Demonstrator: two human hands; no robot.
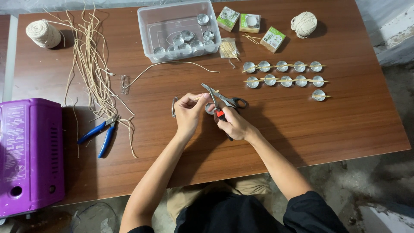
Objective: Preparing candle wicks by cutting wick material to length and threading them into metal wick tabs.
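Holding: left hand (188, 113) pinches a thin wick (199, 97) in its fingers (192, 100) over a small tin cup (210, 108)
Cutting tool: right hand (235, 124) grips scissors (224, 102) — blades open by the wick
Boxes: three small green-and-white boxes (249, 23) — far side of the surface (336, 116)

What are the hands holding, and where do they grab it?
The left hand pinches a thin pale wick near its end. The right hand grips something red-and-black by its handle, beside grey metal scissors.

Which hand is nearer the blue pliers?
Left. The left hand is at table centre, right of the blue pliers with bare wood between. The right hand, beside the scissors, lies farther right, beyond the left hand.
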